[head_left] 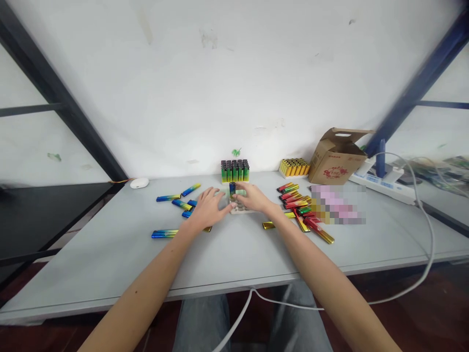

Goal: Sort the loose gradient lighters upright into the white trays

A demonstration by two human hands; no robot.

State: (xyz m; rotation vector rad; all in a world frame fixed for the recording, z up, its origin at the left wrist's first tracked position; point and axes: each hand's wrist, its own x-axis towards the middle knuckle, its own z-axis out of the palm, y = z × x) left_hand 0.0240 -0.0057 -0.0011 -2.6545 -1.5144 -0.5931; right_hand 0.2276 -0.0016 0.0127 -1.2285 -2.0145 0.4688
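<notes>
A small pale tray with round holes [240,208] lies on the table between my hands. At its left back corner one dark blue lighter [232,188] stands upright. My right hand [253,196] reaches over the tray from the right, with its thumb and index finger closed on that lighter. My left hand [207,208] is at the tray's left side, fingers spread and thumb near the tray's edge, holding nothing. Loose blue-and-yellow lighters [164,234] lie to the left, some partly hidden by my left hand. Red-and-gold lighters [318,230] are heaped to the right.
Behind the tray stands a block of green-yellow lighters with black tops [235,172]. A white tray of yellow lighters [295,167] is beside an open cardboard box [335,159]. A power strip [388,188], a white cable [432,234] and a white earbud case [139,183] are also there.
</notes>
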